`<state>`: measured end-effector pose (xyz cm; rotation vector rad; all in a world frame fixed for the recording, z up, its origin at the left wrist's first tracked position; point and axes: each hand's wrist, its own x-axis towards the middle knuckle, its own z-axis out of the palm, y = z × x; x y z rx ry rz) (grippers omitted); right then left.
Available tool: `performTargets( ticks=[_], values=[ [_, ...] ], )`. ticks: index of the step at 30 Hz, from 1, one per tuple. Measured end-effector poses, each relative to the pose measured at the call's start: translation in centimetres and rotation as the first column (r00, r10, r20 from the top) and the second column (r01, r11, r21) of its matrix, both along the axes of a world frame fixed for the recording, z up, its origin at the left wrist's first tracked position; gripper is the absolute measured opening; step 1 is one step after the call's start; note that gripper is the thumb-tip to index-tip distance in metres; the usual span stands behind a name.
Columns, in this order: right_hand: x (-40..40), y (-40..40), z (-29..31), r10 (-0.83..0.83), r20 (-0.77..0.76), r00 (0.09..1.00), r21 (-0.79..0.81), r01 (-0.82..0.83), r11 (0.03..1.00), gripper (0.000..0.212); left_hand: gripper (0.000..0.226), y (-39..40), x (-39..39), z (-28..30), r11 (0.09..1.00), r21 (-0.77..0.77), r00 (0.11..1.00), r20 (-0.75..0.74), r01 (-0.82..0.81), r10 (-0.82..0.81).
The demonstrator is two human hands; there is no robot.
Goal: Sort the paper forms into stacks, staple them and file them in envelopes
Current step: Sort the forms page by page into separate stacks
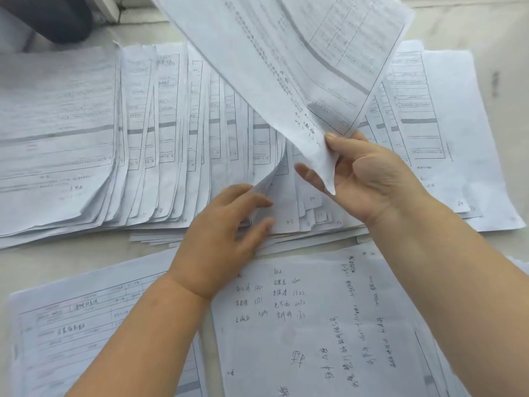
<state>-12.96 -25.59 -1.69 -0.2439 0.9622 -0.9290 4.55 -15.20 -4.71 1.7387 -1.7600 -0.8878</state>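
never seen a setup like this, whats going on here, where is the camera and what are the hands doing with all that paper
No machine here: these are a person's two bare hands. The single picture comes from a wide-angle camera worn on the person's head, looking forward and down, which is why the forearms enter from the bottom.

On the pale table lies a fanned row of printed forms, overlapping like spread cards, many with handwritten numbers at their bottom edges. Nearer the person lie a handwritten sheet and another printed form.

The right hand pinches the corner of a lifted form held above the row. The left hand parts the fanned sheets with its fingers, apparently seeking the lifted form's place.
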Motion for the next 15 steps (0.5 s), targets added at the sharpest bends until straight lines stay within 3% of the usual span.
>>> performTargets(
  ticks=[2, 7, 15],
  values=[
    [0.2, 0.1, 0.4, 0.053, 0.038, 0.998, 0.02, -0.054, 0.998, 0.028, 0.031, 0.0, 0.0, -0.1, 0.999, -0.032, 0.998, -0.048, -0.043, 0.042],
    [1.1, 0.8, -0.1, 0.204, -0.039, 0.978, 0.044, -0.203, 0.978, 0.02, 0.047, -0.3, -0.6, 0.0, 0.972, -0.013, 0.97, -0.062, -0.237, 0.235],
    [1.4, 0.7, -0.5, 0.179, 0.025, 0.983, 0.071, -0.181, 0.981, 0.03, 0.017, -0.9, -0.7, -0.2, 0.962, 0.012, 0.962, -0.026, -0.273, 0.273]
  ],
)
